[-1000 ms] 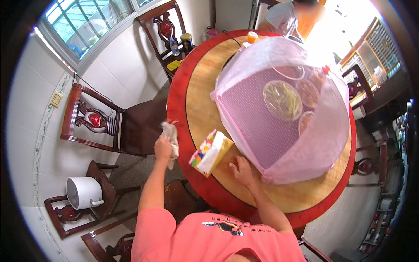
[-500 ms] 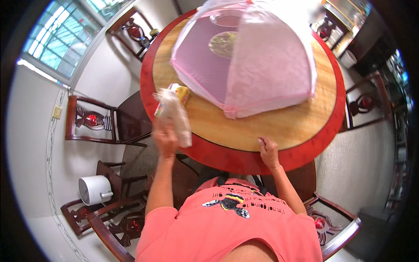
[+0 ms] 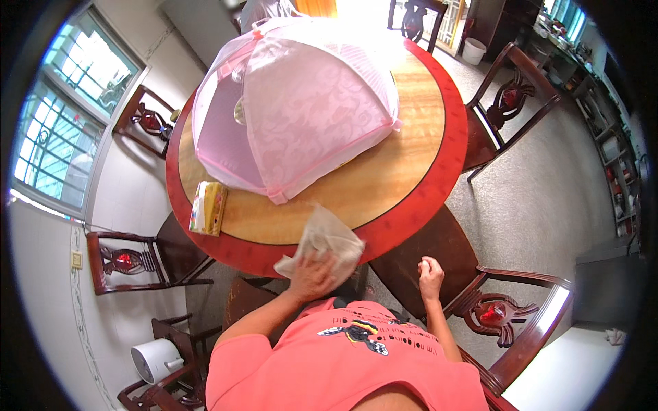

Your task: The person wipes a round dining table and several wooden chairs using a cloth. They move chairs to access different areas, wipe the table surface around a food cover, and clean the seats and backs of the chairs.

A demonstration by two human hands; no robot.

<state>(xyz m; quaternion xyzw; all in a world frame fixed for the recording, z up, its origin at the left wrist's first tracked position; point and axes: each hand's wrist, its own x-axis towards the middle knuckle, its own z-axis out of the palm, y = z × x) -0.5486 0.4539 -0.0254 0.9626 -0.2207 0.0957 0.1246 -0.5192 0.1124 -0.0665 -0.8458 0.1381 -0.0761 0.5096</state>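
My left hand [image 3: 312, 276] presses a crumpled pale cloth [image 3: 323, 241] against the red rim of the round wooden table [image 3: 404, 205], at its near edge. My right hand [image 3: 430, 275] hangs off the table with fingers curled and nothing in it, above a dark wooden chair seat [image 3: 428, 253]. A pink mesh dome food cover [image 3: 301, 103] stands on the table's far half, with dishes dimly showing through it. A yellow tissue box [image 3: 207, 207] lies near the table's left edge.
Dark carved wooden chairs stand around the table: one at the right [image 3: 510, 103], one at the lower right [image 3: 507, 318], two at the left [image 3: 130, 260]. A white round appliance [image 3: 156, 359] sits at the lower left. A window [image 3: 65, 130] fills the left wall.
My left hand has brought the cloth from the table's left side to its near rim. My right hand has come off the rim and hangs over the chair. My view has swung right.
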